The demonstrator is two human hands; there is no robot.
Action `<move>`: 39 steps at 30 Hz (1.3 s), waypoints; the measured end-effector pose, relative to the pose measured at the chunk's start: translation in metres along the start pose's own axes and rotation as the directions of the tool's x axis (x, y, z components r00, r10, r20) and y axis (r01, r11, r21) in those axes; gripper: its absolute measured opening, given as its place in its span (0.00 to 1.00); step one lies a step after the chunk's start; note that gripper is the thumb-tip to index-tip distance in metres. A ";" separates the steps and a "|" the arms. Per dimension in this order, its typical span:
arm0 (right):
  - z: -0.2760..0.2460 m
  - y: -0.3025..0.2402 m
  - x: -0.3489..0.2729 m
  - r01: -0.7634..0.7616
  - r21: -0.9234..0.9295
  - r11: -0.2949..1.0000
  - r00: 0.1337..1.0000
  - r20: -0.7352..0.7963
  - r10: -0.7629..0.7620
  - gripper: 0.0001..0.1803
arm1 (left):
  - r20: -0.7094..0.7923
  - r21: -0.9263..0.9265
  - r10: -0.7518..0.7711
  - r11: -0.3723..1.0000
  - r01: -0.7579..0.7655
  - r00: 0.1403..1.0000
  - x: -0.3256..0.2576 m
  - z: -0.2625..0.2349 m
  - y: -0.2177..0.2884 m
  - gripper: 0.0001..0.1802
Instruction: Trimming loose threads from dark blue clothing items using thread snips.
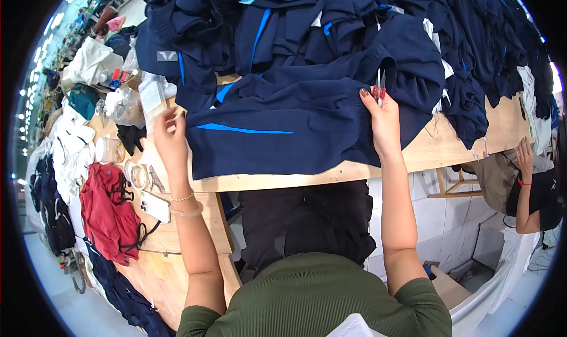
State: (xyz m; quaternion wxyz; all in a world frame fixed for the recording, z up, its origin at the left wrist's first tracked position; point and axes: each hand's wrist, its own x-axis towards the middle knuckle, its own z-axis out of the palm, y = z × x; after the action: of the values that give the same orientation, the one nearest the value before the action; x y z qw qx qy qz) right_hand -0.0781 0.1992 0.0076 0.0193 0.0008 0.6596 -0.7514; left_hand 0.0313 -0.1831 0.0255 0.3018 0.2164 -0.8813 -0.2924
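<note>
A navy garment piece (277, 151) with a bright blue pointed stripe lies across the wooden table before me. My right hand (384, 121) is closed round red-handled thread snips (381, 88) at the piece's right end, blades pointing away from me. Its thumb rests against the navy cloth. My left hand (169, 130) is at the left end of the piece, fingers curled together in a pinch. What they hold, if anything, is too small to make out. Just beyond that hand lies a stack of white paper slips (152, 95).
Heaped navy garments (295, 36) cover the table's far side. To the left are a red cloth bag (109, 210), a phone (155, 207), tape rolls (138, 175), a clear jar (108, 150) and plastic bags (124, 106). Another person's hand (524, 155) rests at the table's right edge.
</note>
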 end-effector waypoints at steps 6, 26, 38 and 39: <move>0.007 -0.010 -0.007 -0.008 0.032 0.999 1.000 -0.013 0.008 0.07 | 0.326 -0.561 0.280 0.826 -0.053 0.903 -0.047 0.039 0.121 0.10; 0.009 -0.029 -0.028 -0.365 0.375 0.852 0.928 0.072 0.366 0.06 | 0.549 -0.557 0.411 0.829 -0.049 0.728 -0.081 0.101 0.165 0.07; 0.023 -0.038 -0.041 -0.054 0.109 0.993 0.998 0.022 0.051 0.09 | 0.629 -0.599 0.259 0.763 0.244 0.733 -0.091 0.089 0.176 0.10; 0.021 -0.037 -0.041 -0.037 0.087 0.996 0.998 0.047 0.033 0.09 | 0.704 -0.589 0.216 0.711 0.385 0.677 -0.091 0.088 0.175 0.09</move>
State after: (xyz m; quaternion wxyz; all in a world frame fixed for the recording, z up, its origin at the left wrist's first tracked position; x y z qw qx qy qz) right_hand -0.0378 0.1840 0.0486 0.0476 -0.0039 0.6251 -0.7791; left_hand 0.0034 0.0305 0.0449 -0.0329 -0.0053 -0.7348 -0.6775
